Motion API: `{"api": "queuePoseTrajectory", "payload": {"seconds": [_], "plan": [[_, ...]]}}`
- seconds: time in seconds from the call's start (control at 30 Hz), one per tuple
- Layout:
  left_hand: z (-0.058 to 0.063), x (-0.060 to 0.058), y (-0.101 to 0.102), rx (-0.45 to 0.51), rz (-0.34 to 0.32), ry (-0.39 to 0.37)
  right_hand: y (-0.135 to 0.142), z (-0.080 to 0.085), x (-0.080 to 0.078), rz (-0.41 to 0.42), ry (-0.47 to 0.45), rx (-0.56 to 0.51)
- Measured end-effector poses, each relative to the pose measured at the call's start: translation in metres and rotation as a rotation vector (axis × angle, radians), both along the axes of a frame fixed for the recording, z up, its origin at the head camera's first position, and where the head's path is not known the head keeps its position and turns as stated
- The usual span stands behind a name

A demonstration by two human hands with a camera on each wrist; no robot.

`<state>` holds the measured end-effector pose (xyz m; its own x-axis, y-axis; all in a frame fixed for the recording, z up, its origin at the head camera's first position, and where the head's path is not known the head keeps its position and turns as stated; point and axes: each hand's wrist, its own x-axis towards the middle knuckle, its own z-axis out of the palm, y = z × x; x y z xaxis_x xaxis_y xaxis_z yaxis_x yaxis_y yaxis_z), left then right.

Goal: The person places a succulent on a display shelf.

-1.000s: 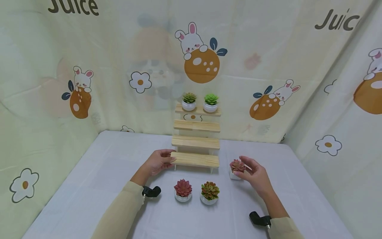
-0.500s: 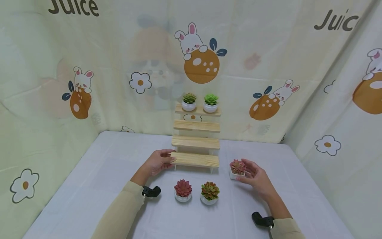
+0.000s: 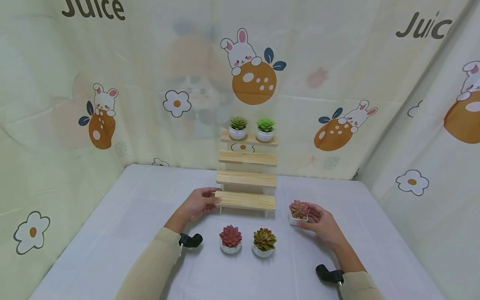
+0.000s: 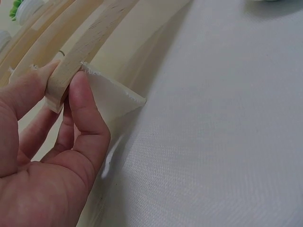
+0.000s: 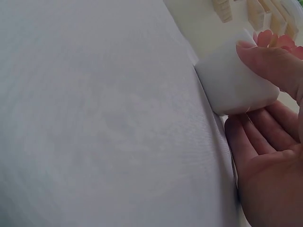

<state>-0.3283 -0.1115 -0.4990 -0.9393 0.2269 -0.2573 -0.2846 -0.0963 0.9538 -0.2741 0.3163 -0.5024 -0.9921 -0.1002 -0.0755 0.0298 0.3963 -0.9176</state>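
In the head view my left hand (image 3: 198,203) pinches the left end of the lowest board of a stepped wooden display shelf (image 3: 245,201). The left wrist view shows thumb and fingertips on either side of that board end (image 4: 64,78). To the right of the shelf, a pink succulent (image 3: 299,209) in a squarish white pot (image 5: 236,75) stands on the table. My right hand (image 3: 321,223) holds this pot from its right, with the thumb on the near side and the fingers on the far side. Part of the plant is hidden behind the hand.
On the top board stand a dark green succulent (image 3: 238,123) and a bright green succulent (image 3: 266,125) in round white pots. In front of the shelf are a red succulent (image 3: 230,236) and a green-red succulent (image 3: 264,239). A printed curtain (image 3: 142,62) hangs behind the white table (image 3: 150,200).
My right hand has come down from around the pink succulent's leaves to grip its pot. The pot and my left hand have stayed in place.
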Motion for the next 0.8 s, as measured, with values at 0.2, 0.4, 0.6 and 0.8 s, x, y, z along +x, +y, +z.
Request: {"api": "queuePoseTrajectory", "payload": {"seconds": [0.2, 0.4, 0.6, 0.8], "plan": [[0.0022, 0.0006, 0.0010, -0.020, 0.004, -0.014, -0.0021, -0.0002, -0.0032, 0.002, -0.013, -0.030], [0.0030, 0.0016, 0.0003, -0.018, 0.001, -0.003, -0.0023, 0.0010, -0.0045, -0.009, -0.027, -0.019], [0.0031, 0.0015, 0.0001, -0.008, 0.001, -0.001, -0.0025, 0.0012, -0.0044, -0.009, -0.022, -0.019], [0.0027, 0.0010, -0.0002, -0.002, -0.014, 0.006, -0.0016, -0.0023, -0.0054, -0.012, -0.009, -0.018]]}}
